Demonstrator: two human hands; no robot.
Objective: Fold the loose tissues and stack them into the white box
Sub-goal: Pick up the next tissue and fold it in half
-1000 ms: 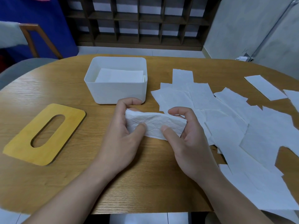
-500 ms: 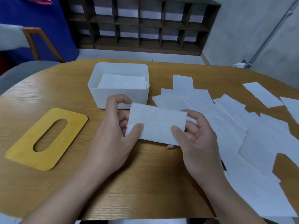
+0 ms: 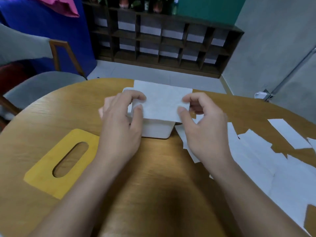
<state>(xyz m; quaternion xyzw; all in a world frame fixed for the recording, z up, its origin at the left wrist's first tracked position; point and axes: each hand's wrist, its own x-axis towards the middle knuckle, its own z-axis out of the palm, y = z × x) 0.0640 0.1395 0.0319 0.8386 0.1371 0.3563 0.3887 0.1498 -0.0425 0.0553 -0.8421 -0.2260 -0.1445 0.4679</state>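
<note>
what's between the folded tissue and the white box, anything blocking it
Nothing visible. Both the left hand and right hand pinch the folded tissue at its ends, directly over the white box. The yellow lid lies off to the left on the table, so the box is uncovered.

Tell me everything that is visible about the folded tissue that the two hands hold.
The folded tissue is a white rectangle of thin, soft-looking paper with a faint texture, flat and without creases. It is held over the white box, hiding most of the opening; whether it touches the rim cannot be told. The left hand pinches its left edge and the right hand its right edge, thumbs on the near side.
</note>
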